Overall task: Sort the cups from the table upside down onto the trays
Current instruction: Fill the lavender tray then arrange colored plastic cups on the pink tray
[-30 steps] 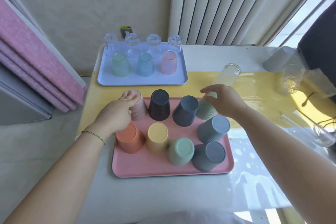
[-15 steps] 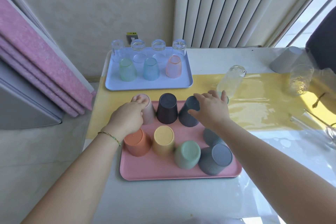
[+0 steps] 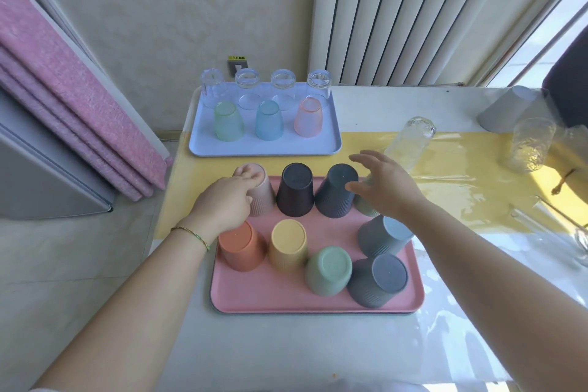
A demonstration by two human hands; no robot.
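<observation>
A pink tray (image 3: 286, 304) near me carries several plastic cups upside down. My left hand (image 3: 224, 204) rests on the pale pink cup (image 3: 262, 197) at the tray's back left corner, fingers curled over its base. My right hand (image 3: 381, 186) hovers with fingers apart over the tray's back right, above a sage green cup (image 3: 362, 207) that it mostly hides, beside a dark blue cup (image 3: 337, 191). Behind it, a blue tray (image 3: 264, 146) holds inverted clear and tinted glasses. A clear glass (image 3: 409, 143) lies on its side on the yellow runner.
At the right stand an upright textured glass (image 3: 528, 146) and an inverted grey cup (image 3: 506, 110). Glass items (image 3: 560, 232) lie near the table's right edge. A folded pink mat (image 3: 63, 111) leans at the left, off the table.
My right hand has lifted off the sage green cup and opened, drifting slightly left then back. My left hand stays on the pale pink cup. The camera has tilted up a little.
</observation>
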